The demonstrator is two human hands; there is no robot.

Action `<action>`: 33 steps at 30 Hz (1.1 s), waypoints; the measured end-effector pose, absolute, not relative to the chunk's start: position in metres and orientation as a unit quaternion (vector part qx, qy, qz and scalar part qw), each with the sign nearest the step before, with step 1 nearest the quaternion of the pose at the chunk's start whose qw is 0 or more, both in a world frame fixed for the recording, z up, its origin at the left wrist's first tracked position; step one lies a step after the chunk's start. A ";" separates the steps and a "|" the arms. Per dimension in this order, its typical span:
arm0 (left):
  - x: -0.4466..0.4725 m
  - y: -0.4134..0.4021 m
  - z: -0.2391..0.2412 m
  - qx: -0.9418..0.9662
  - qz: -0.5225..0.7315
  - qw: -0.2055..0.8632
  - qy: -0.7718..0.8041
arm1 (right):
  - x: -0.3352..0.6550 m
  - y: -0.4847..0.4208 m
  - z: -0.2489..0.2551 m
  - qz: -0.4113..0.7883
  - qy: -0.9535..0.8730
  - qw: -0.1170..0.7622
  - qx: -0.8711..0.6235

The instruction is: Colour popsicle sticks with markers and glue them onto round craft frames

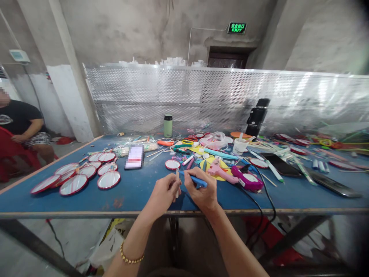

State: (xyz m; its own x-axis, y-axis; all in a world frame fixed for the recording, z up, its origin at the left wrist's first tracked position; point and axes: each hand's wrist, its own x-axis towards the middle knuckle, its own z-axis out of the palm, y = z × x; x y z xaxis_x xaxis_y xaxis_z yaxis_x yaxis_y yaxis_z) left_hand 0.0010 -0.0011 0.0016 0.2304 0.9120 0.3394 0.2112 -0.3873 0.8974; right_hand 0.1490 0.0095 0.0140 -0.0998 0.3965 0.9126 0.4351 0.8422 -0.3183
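Near the table's front edge, my left hand point(165, 193) pinches a small pale flat stick point(177, 184), held upright. My right hand point(202, 189) is closed round a blue marker pen point(198, 181), its tip pointing left, close to the stick; whether it touches cannot be made out. Just beyond my hands lies a small round mirror-like disc point(172, 164) with a red rim. A pink glue gun point(221, 170) and a purple device point(248, 179) with a black cord lie right of my right hand.
Several red-rimmed discs point(73, 185) lie to the left, near a lit phone point(134, 157). At the back stand a green bottle point(168, 127) and a black bottle point(257, 117). A white cup point(240, 147) and a dark phone point(281, 164) are rightward. A person point(21, 125) sits far left.
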 end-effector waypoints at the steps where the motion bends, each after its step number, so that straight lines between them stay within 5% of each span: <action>1: 0.001 -0.001 0.002 0.689 0.468 0.375 0.407 | 0.149 0.010 0.014 -0.016 -0.741 0.610 -0.280; 33: 0.001 -0.001 0.002 0.685 0.464 0.377 0.416 | 0.149 0.009 0.013 -0.024 -0.726 0.618 -0.301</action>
